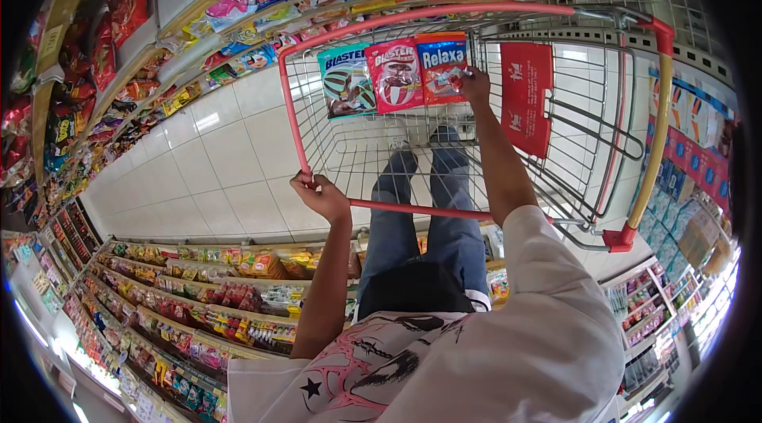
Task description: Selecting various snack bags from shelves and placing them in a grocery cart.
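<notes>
A wire shopping cart (381,205) with a red plastic rim stands crosswise in front of me. Three candy bags are lined up side by side at its far side: a teal one (347,82) with striped candy pictured, a pink one (397,76), and a red-and-blue one (441,58). My right hand (476,86) reaches into the cart, its fingers pinched on the lower right edge of the red-and-blue bag. At the cart's near left corner my left hand (321,197) is closed around the red rim. Part of its grip is hidden by the hand itself.
Candy shelves (230,6) curve along the far side and left, near the cart. Behind me run more packed shelves (214,296). A red panel (526,98) is fixed inside the cart, whose yellow handle (657,117) is at the right. Pale tiled floor (214,161) lies left.
</notes>
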The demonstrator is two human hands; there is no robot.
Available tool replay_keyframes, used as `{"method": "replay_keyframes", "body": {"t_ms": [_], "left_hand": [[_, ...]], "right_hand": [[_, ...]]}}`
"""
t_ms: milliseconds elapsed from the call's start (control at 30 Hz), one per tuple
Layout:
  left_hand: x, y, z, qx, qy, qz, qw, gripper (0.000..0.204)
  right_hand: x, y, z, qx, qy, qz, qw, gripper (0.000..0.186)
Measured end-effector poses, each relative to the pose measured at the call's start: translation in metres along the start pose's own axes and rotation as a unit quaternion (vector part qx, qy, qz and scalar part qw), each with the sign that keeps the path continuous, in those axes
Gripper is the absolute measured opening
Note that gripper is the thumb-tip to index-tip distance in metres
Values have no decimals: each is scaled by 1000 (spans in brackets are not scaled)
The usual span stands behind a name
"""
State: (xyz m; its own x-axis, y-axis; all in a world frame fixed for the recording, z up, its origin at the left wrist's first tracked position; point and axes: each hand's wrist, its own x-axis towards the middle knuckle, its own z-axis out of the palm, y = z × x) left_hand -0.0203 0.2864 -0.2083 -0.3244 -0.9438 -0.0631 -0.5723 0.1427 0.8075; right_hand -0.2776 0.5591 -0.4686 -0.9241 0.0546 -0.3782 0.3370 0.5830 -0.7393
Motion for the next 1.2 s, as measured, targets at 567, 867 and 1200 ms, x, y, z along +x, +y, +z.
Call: {"method": "replay_keyframes", "body": {"t_ms": [567,867,1200], "left_hand": [[11,-9,-15,-28,28,26,999,20],[4,-5,-13,-42,45,16,998,22],[5,-9,-13,-15,45,12,999,16]], "right_hand": [[-68,-81,-11,-136,22,-49,989,29],[-129,-175,-82,-19,-90,-12,996,43],[-158,-436,-208,236,-51,-268,932,21]]}}
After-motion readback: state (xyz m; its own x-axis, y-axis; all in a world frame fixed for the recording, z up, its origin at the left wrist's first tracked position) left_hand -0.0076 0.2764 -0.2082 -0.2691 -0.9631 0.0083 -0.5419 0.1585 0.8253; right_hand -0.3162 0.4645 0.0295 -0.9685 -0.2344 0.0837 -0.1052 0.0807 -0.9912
